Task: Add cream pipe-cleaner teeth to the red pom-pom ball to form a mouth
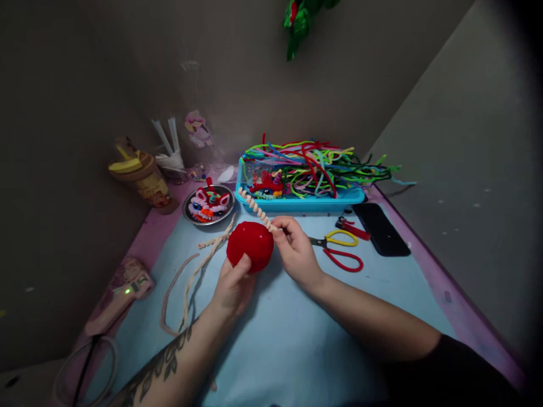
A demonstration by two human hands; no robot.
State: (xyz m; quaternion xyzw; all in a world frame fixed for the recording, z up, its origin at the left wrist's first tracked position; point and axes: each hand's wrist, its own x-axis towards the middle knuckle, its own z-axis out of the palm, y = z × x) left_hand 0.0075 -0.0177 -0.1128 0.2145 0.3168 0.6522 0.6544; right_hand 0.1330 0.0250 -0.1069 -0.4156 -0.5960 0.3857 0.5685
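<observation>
My left hand (237, 282) grips a round, fuzzy red ball (250, 244) from below, its thumb laid over the front. Beside the ball, my right hand (297, 251) pinches one end of a coiled cream pipe cleaner (257, 209), which slants up to the left behind the ball's top. More cream pipe cleaners (212, 249) lie on the blue mat just left of the ball, one with a curled end. A pair of scissors (339, 249) with one yellow and one red handle rests right of my right hand, its blades partly hidden.
A blue tray (301, 207) heaped with colourful pipe cleaners stands at the back. Left of it, a metal bowl (207, 223) holds pipe-cleaner figures. A pink glue gun (114, 302) with a green light lies at left. A black phone (380, 229) and red-handled cutters (354, 229) are at right.
</observation>
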